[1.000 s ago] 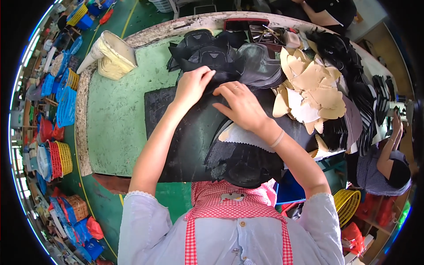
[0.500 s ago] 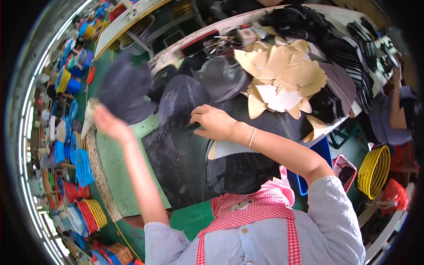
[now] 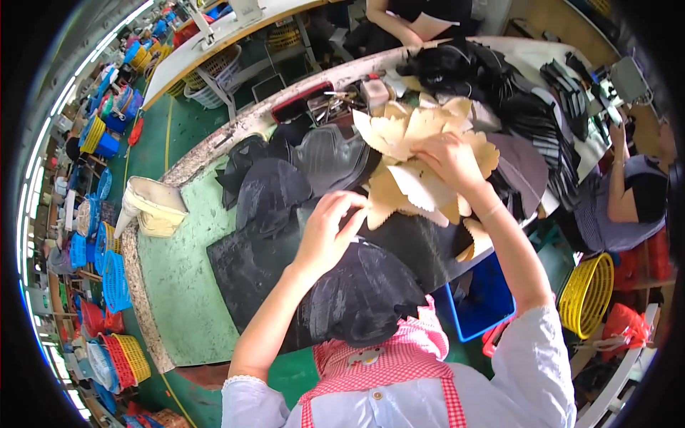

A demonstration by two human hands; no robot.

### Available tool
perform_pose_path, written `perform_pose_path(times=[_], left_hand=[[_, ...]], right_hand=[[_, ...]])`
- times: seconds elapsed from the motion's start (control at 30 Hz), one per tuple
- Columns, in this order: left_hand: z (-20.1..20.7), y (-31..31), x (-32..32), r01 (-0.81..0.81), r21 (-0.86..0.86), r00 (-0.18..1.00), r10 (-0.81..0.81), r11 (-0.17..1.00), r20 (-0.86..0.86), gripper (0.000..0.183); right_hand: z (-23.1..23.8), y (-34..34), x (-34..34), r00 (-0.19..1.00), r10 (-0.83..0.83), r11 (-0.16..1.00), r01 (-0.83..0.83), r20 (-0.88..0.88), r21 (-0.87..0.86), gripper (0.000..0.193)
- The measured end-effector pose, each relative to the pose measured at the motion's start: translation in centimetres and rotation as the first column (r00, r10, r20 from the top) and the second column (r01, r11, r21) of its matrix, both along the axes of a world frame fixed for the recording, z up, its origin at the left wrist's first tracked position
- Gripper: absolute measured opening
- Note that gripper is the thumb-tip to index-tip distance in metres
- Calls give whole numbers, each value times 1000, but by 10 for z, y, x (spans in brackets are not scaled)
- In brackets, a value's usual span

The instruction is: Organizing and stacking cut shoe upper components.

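A loose pile of tan pieces with scalloped edges [image 3: 399, 132] lies at the middle of the table. Over its right side reaches my right hand [image 3: 449, 160], fingers curled and closed on a tan piece. One piece with a pale face [image 3: 417, 191] slants below that hand. My left hand [image 3: 328, 225] is at the pile's left edge, thumb and forefinger tips drawn together; whatever they pinch, if anything, is hidden. Dark rounded pieces [image 3: 271, 192] lie to its left on the black mat [image 3: 246, 278]. More dark material [image 3: 364, 285] is bunched near my apron.
A cream basin [image 3: 158, 207] stands at the table's left edge. Stacked black pieces [image 3: 549, 128] and a tray of tools [image 3: 332, 107] lie farther back. A blue bin [image 3: 485, 299] and a yellow basket [image 3: 586, 294] are right. Other people sit behind and right.
My left hand has moved right from the dark piece at far left, which is now down. My right hand has gone from the dark pieces up to the tan pile. The view has shifted.
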State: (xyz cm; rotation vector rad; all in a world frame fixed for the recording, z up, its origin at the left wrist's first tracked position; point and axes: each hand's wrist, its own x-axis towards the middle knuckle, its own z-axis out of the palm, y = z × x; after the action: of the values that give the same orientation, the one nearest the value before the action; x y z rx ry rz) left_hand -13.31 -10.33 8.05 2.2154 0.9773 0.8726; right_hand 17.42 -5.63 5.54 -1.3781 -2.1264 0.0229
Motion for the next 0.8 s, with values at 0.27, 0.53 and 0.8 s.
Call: perform_pose_path(times=[0.27,0.53,0.8], left_hand=[[-39,42,82,4,143,995,10,990,-99,68],[-60,33,122,-11,174,950,65,985,-306,101],[-64,26,104,-22,74,921,49,997,-386,98]], right_hand=[[16,-26,10,931,-246,852,76,-269,-519,27],[-5,27,4,927,-372,912,356,-42,-206,27],[25,-66,-29,914,46,999,-31,-404,44,11]])
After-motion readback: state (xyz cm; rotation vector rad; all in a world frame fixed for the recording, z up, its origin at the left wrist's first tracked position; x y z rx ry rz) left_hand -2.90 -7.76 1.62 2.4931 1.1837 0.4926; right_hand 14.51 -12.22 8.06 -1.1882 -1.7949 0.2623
